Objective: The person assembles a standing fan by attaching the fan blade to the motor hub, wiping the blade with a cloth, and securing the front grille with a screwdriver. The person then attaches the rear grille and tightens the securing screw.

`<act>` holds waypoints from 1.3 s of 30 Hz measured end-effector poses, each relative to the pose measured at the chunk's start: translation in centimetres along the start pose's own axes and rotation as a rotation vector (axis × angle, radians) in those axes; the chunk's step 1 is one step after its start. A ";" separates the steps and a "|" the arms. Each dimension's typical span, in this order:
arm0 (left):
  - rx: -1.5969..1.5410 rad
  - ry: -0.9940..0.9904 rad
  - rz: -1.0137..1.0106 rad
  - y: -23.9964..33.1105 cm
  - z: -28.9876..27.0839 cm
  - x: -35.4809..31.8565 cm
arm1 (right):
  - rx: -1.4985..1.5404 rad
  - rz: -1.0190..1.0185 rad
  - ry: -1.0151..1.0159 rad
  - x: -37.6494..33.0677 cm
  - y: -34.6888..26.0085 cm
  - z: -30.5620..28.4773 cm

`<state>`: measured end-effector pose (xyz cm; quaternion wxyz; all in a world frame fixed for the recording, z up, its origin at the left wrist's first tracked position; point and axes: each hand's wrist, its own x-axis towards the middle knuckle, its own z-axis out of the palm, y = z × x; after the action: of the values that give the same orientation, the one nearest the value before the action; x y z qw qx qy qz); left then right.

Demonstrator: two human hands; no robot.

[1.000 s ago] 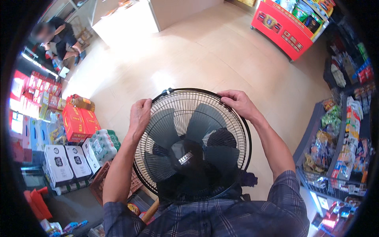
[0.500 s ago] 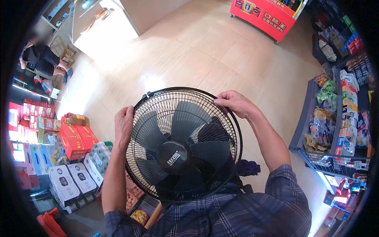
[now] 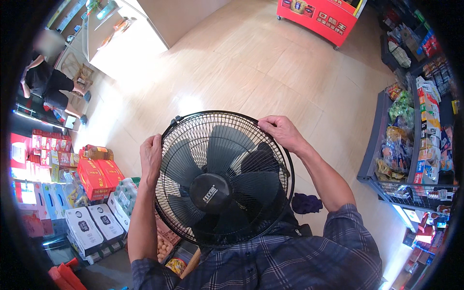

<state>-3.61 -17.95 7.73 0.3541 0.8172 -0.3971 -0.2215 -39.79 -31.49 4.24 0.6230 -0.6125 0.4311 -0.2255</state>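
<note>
While the person stands on the tan floor [image 3: 251, 63] of a shop, these points hold:

Fan position: the black fan [image 3: 224, 181] is held up in front of the chest, grille facing the camera, well above the floor.

Left hand: the left hand [image 3: 151, 155] is closed over the left edge of the wire grille, fingers curled round the rim.

Right hand: the right hand [image 3: 282, 131] is closed over the upper right rim, fingers hooked over the outer ring.

Handling, weight: the fan looks bulky rather than heavy; most of the mass probably sits behind the round hub [image 3: 210, 193], hidden from view.

Handling, stiffness: the thin grille wires would likely bend under a hard squeeze, while the outer ring looks stiffer.

Where to hold: opposite points on the ring seem the safest grip, keeping fingers clear of the blades [image 3: 227, 150].

Surroundings, left: red cartons [image 3: 99, 176] and white boxes [image 3: 87, 227] are stacked near the person's left side.

Surroundings, right: a shelf of packaged goods [image 3: 411, 145] stands well apart on the right, and a dark cloth [image 3: 306, 203] lies on the floor.

Others: another person [image 3: 50, 82] is far off at upper left.
</note>
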 end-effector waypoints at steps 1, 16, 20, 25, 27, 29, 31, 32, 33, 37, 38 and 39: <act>-0.008 -0.011 0.003 -0.7 0.1 0.3 | 0.000 -0.015 -0.009 0.1 -0.1 0.0; -0.184 -0.148 -0.074 -0.7 -2.2 0.4 | 0.140 -0.011 -0.086 1.5 0.8 1.2; -0.174 -0.240 -0.067 0.0 -3.3 0.3 | 0.145 0.001 -0.083 1.7 1.1 1.0; -0.241 -0.203 -0.005 -1.5 -3.3 0.8 | 0.155 -0.009 -0.080 1.3 0.1 1.7; -0.245 -0.176 0.023 -1.6 -2.8 0.7 | 0.130 0.001 -0.083 1.4 0.3 1.3; -0.227 -0.148 0.043 -1.8 -2.4 0.7 | 0.110 -0.001 -0.076 1.5 0.4 1.3; -0.188 -0.120 0.055 -2.0 -2.3 0.9 | 0.096 -0.013 -0.062 1.5 0.3 1.7; -0.148 -0.119 0.077 -2.0 -2.3 1.1 | 0.091 -0.028 -0.054 1.5 0.4 1.7; -0.108 -0.117 0.100 -1.9 -2.4 1.3 | 0.086 -0.044 -0.046 1.6 0.8 1.7; 0.088 -0.196 0.168 -1.3 -3.5 1.9 | 0.081 -0.056 -0.062 2.4 2.0 1.3; 0.076 -0.219 0.150 -1.0 -3.6 1.8 | 0.071 -0.045 -0.073 2.4 1.8 1.3; 0.064 -0.243 0.133 -0.6 -3.7 1.6 | 0.061 -0.033 -0.084 2.4 1.6 1.2</act>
<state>-0.02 -17.48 9.60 0.2909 0.7671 -0.4973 -0.2821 -37.96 -32.46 1.90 0.6553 -0.6091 0.3871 -0.2228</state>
